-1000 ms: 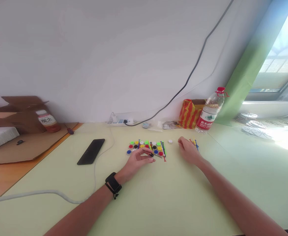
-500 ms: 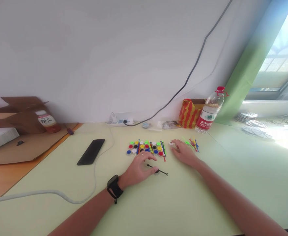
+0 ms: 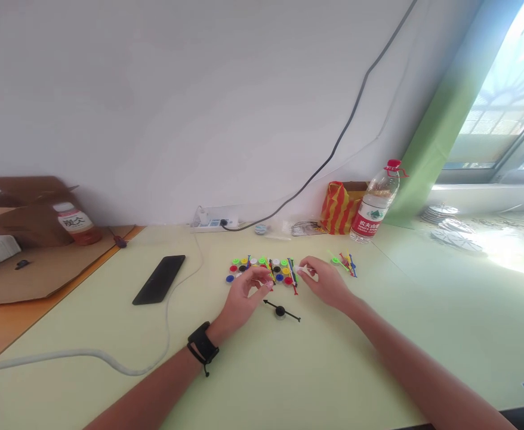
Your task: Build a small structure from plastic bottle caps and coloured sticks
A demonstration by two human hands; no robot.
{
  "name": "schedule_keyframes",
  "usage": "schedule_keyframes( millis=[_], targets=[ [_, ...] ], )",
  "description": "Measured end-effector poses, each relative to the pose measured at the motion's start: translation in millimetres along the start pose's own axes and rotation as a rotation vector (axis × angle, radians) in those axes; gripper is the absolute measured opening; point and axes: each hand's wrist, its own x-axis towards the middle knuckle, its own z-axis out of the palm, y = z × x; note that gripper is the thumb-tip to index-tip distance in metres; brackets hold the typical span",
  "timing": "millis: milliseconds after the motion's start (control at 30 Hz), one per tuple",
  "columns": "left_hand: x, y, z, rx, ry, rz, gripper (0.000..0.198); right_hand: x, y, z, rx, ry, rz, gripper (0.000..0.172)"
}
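The white piece (image 3: 300, 269) is between the thumb and fingers of the right hand (image 3: 319, 277), pinched at the fingertips, perhaps because it is so small. The left hand (image 3: 246, 292) curves above the coloured discs (image 3: 279, 278), thumb and fingers apart, with nothing visible between them. Just nearer the person, a black arrow (image 3: 291, 317) lies across a round base, likely put there to stay clear of the rows. Loose sticks (image 3: 352, 266) lie beyond the right hand, seemingly for easy reach. Behind, the large bottle (image 3: 371, 218) is partly filled with clear liquid; the small bottle (image 3: 81, 229) holds reddish drink. The striped bag's (image 3: 337, 209) contents are hidden.
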Motion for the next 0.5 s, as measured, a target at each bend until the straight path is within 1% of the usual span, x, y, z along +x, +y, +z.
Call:
schedule_keyframes(
  millis=[67,167,233,267,367,500],
  targets=[
    [-0.3,1.7,0.2,0.013,-0.024,-0.008,0.028,-5.9,-20.1,3.2,0.076,-0.018,-0.107,0.011],
    [-4.0,7.3,2.0,0.061,-0.164,-0.025,0.035,-15.6,-44.7,8.0,0.155,-0.103,-0.248,0.013],
    [-6.0,9.2,3.6,0.030,-0.241,-0.032,0.031,-20.6,-53.7,9.2,0.189,-0.161,-0.296,0.015],
    [-6.2,8.9,4.2,-0.005,-0.256,-0.037,0.028,-22.3,-55.9,9.0,0.209,-0.180,-0.308,0.016],
    [-4.2,4.1,3.7,-0.100,-0.224,-0.087,0.024,-24.2,-56.2,5.4,0.311,-0.202,-0.323,0.027],
    [-0.1,-1.8,0.5,-0.144,-0.139,-0.195,0.030,-22.3,-51.8,3.8,0.448,-0.148,-0.272,0.042]
  ],
)
